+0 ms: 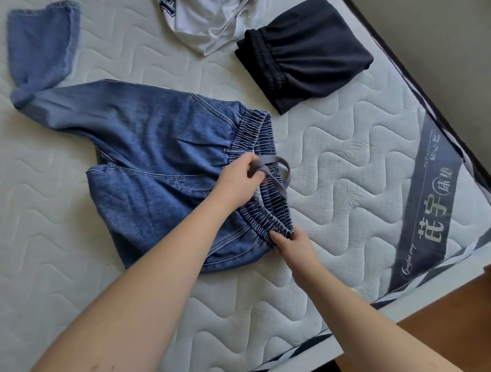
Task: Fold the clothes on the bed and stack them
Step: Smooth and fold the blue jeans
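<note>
1. The jeans (160, 161) lie spread on the bed (335, 160); the left hand (240, 176) pinches their drawstring (277, 170), and the right hand (292, 244) grips the waistband (267, 213).
2. Pulling the drawstring alone could bunch the waistband.
3. The crooked leg (43, 48) may fold unevenly.

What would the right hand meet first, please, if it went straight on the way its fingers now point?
The jeans: the right hand already grips their elastic waistband, and its fingers point up-left over the denim.

On the mattress (335, 160), jeans (154, 150) lie nearest; folded trousers (312, 55) behind-right, seemingly touching a shirt (205, 20).
</note>
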Tool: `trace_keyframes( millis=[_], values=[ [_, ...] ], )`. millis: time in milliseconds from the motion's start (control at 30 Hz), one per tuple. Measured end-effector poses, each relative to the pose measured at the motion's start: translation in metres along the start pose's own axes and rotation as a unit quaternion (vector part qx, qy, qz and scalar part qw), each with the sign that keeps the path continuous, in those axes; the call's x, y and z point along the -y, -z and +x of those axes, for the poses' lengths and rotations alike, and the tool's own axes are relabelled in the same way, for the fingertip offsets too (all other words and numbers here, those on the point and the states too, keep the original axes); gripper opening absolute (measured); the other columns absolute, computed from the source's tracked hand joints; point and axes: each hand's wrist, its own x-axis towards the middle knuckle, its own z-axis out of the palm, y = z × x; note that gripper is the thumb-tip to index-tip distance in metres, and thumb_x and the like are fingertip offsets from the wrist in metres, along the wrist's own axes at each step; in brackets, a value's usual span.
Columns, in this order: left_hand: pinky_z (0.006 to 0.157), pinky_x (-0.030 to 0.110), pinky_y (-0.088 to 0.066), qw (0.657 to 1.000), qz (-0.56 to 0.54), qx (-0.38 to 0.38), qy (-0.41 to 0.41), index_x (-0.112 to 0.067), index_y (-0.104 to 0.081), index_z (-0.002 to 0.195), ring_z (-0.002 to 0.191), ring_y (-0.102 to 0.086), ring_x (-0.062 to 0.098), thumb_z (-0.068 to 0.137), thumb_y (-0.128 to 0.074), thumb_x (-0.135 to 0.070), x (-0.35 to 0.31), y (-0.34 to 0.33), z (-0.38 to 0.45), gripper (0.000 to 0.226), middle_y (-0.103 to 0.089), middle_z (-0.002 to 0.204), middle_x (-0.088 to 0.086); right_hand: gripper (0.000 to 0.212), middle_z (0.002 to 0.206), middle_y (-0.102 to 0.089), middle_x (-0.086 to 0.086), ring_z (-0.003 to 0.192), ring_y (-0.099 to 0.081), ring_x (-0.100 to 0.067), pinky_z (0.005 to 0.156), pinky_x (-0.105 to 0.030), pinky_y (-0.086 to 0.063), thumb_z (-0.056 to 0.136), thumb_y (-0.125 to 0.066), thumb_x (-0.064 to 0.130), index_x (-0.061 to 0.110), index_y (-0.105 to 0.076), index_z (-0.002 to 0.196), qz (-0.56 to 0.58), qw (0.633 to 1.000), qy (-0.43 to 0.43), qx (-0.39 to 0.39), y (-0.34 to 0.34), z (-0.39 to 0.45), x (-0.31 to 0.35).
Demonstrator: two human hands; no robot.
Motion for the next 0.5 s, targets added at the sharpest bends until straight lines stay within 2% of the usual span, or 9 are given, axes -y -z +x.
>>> trace_keyframes(
  millis=[100,167,233,333,400,433,467,500],
  values=[
    [0.064,0.008,-0.044,0.991,-0.128,-0.032,-0.011,-0.035,-0.057,0.096,0.072,-0.061,-0.005,0.093,-0.059,-0.018,0.003,0.021,-0.011,0.017,-0.070,0.076,-0.019,0.013,0.089,-0.073,0.004,0.078,-0.064,-0.011,0.073,-0.031,-0.055,0.091,-0.061,0.012,0.019,-0.068,0.099,-0.008,1.000,-0.002,-0.026,-0.006,0.000,-0.001],
    [0.063,0.010,-0.047,0.976,-0.205,-0.069,-0.013,-0.033,-0.059,0.097,0.071,-0.062,-0.002,0.093,-0.062,-0.015,0.009,0.035,-0.016,0.018,-0.069,0.073,-0.017,0.017,0.098,-0.073,0.001,0.088,-0.066,-0.017,0.084,-0.039,-0.055,0.091,-0.060,0.012,0.019,-0.067,0.104,-0.007,0.999,-0.005,-0.036,-0.011,0.001,0.000],
    [0.063,0.013,-0.047,0.955,-0.274,-0.110,-0.016,-0.027,-0.063,0.091,0.065,-0.058,-0.001,0.092,-0.066,-0.020,0.012,0.045,-0.021,0.007,-0.067,0.070,-0.015,0.017,0.101,-0.073,-0.002,0.092,-0.067,-0.021,0.086,-0.042,-0.054,0.090,-0.059,0.011,0.019,-0.067,0.103,0.002,0.999,-0.013,-0.049,-0.016,0.002,0.002],
    [0.056,0.015,-0.045,0.894,-0.404,-0.196,0.004,-0.025,-0.063,0.079,0.055,-0.051,0.001,0.088,-0.068,-0.034,0.012,0.066,-0.023,0.013,-0.062,0.062,-0.014,0.013,0.098,-0.072,-0.007,0.086,-0.064,-0.021,0.086,-0.045,-0.054,0.089,-0.058,0.008,0.016,-0.065,0.095,0.017,0.997,-0.030,-0.073,-0.020,0.003,0.003],
    [0.052,0.017,-0.042,0.847,-0.469,-0.247,0.023,-0.024,-0.060,0.082,0.051,-0.048,0.003,0.085,-0.069,-0.036,0.022,0.086,-0.023,0.016,-0.058,0.060,-0.014,0.011,0.095,-0.072,-0.006,0.084,-0.063,-0.020,0.081,-0.042,-0.054,0.089,-0.058,0.009,0.016,-0.064,0.094,0.016,0.996,-0.037,-0.082,-0.022,0.004,0.002],
    [0.053,0.018,-0.042,0.838,-0.478,-0.263,0.033,-0.024,-0.058,0.086,0.052,-0.048,0.003,0.085,-0.070,-0.035,0.031,0.095,-0.025,0.016,-0.057,0.061,-0.013,0.011,0.093,-0.071,-0.004,0.082,-0.062,-0.019,0.077,-0.039,-0.053,0.089,-0.057,0.009,0.017,-0.064,0.093,0.013,0.996,-0.036,-0.086,-0.022,0.003,0.002],
    [0.054,0.019,-0.042,0.845,-0.458,-0.272,0.052,-0.025,-0.057,0.092,0.053,-0.049,0.003,0.086,-0.070,-0.033,0.042,0.101,-0.027,0.016,-0.059,0.068,-0.013,0.010,0.090,-0.071,-0.003,0.079,-0.061,-0.018,0.073,-0.036,-0.052,0.089,-0.057,0.010,0.017,-0.064,0.092,0.010,0.995,-0.033,-0.090,-0.023,0.003,0.002],
    [0.054,0.018,-0.043,0.865,-0.414,-0.270,0.084,-0.028,-0.057,0.098,0.058,-0.054,0.003,0.087,-0.072,-0.029,0.052,0.104,-0.031,0.018,-0.061,0.078,-0.012,0.010,0.089,-0.070,-0.002,0.077,-0.060,-0.017,0.070,-0.034,-0.050,0.088,-0.057,0.010,0.017,-0.064,0.091,0.008,0.995,-0.030,-0.093,-0.024,0.002,0.002]
  ],
)
